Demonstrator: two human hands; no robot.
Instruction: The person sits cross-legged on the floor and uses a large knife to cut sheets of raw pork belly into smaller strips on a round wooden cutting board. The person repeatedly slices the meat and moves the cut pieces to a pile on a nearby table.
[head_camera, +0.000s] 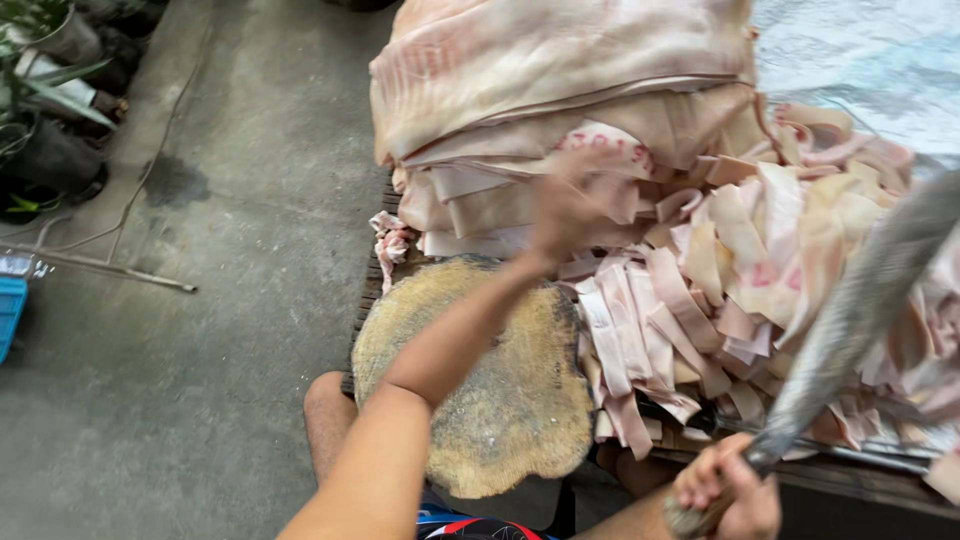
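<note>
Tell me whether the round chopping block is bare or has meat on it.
Bare. The round wooden chopping block shows only its worn top, crossed by the left forearm; the cut strips lie beside its right edge, not on it.

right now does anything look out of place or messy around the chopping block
A small scrap of pinkish meat lies apart from the stack of skin slabs, at the bench's left edge behind the round chopping block. Cut strips spill loosely against the block's right side. The block itself is bare.
</note>
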